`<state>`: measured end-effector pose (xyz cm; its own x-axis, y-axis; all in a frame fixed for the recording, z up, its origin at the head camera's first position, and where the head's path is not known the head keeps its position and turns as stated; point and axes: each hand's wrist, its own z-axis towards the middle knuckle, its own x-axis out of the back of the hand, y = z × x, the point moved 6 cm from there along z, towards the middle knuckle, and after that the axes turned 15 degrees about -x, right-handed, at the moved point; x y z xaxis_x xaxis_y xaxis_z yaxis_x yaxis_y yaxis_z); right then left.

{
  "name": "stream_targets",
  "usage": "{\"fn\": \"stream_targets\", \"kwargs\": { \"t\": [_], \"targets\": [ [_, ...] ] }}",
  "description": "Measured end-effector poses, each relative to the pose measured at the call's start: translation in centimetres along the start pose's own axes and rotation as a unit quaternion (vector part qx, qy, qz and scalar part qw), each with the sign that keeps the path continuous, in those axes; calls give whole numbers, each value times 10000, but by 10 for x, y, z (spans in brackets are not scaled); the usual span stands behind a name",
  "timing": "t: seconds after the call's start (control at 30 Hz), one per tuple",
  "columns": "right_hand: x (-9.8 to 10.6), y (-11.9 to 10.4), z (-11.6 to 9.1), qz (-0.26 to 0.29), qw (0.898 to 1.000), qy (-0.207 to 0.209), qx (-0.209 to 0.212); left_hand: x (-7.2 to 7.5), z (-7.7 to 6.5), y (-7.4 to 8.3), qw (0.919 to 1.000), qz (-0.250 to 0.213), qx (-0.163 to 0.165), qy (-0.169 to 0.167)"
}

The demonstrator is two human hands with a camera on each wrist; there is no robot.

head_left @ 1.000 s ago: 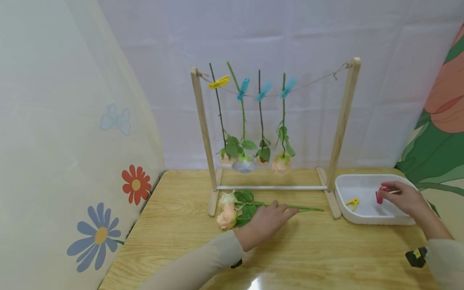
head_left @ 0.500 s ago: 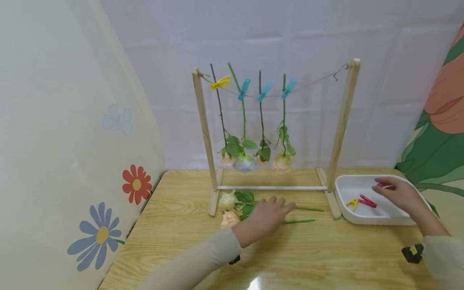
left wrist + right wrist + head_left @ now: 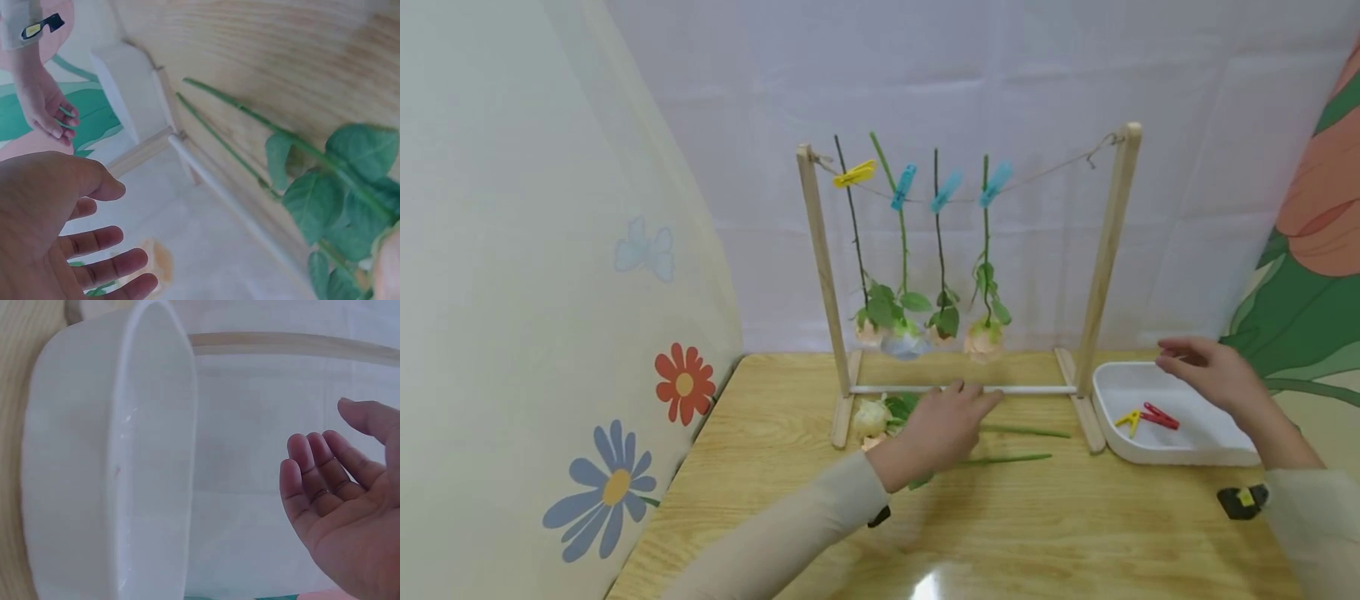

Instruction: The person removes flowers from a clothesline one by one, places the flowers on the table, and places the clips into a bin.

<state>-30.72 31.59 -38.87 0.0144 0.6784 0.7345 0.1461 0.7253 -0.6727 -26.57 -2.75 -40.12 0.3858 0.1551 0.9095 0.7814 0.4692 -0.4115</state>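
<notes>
My left hand (image 3: 938, 425) is over two cut roses lying on the table, its fingers extended and holding nothing in the left wrist view. One is a cream rose (image 3: 871, 418); the peach rose (image 3: 872, 443) is mostly hidden behind the hand. Their green stems (image 3: 234, 106) lie apart, pointing right. My right hand (image 3: 1213, 375), fingers loosely bent and holding nothing, is raised above the white tray (image 3: 1180, 455). Inside the tray lie a red clothespin (image 3: 1161, 416) and a yellow clothespin (image 3: 1128, 422).
A wooden frame (image 3: 1112, 250) with a string stands at the back. Several roses hang head down from it, held by a yellow clothespin (image 3: 854, 173) and blue clothespins (image 3: 904, 187). A white rod (image 3: 1037, 389) joins the frame's feet.
My right hand has let go of the red clothespin, which now lies in the tray, and has risen. My left hand has shifted slightly left and away; the two rose stems lie farther apart.
</notes>
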Motion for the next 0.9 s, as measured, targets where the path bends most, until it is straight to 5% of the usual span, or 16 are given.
{"fn": "stream_targets", "kwargs": {
  "t": [0.37,0.63,0.9],
  "targets": [
    [7,-37,0,310,9994,5,134,25,0,-24,9960,-360,227,781],
    [8,-59,-1,580,9981,95,178,32,-4,-37,9930,-525,266,1025],
    [15,-84,-6,1087,9927,247,467,51,-5,-56,9831,-507,396,1715]
  ]
}}
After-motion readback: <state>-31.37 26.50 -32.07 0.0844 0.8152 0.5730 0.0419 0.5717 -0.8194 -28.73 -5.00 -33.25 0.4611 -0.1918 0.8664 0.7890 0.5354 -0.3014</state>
